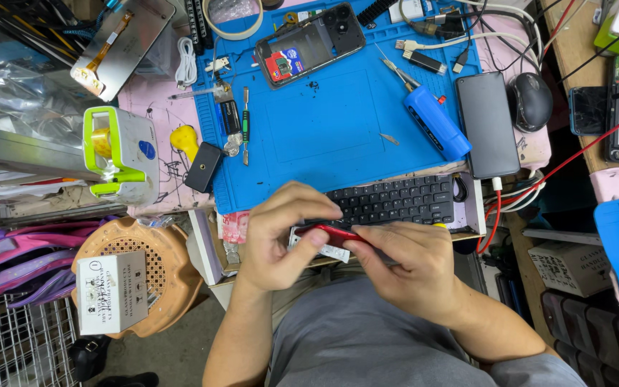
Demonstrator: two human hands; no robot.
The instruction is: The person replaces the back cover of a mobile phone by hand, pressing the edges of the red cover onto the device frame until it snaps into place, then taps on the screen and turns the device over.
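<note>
Head view, looking down at a repair bench. Both hands meet over the lap, just in front of the black keyboard. The left hand and right hand share one thin red phone, held edge-on at the bench's front edge.

Fingers: left thumb and curled fingers pinch the phone's left end; right thumb and forefinger pinch the right end, remaining fingers folded under. Whether a tool sits in the right hand I cannot tell. A small white label or tab shows just below the phone.

Handling, judged: the phone looks light, thin and rigid, smooth on its faces and likely slippery; glass would make it fragile under bending or a drop. Best hold appears to be along the long side edges, not the flat faces.

Count on the bench:
- blue work mat: one
- phones lying flat: two, one with a clear back on the mat, one dark phone to the right of the mat with a cable plugged in
- blue handled tool: one
- black mouse: one
- tape dispenser, white and green: one
- tape roll at the mat's top edge: one
- small grey box on an orange stool, lower left: one each
</note>
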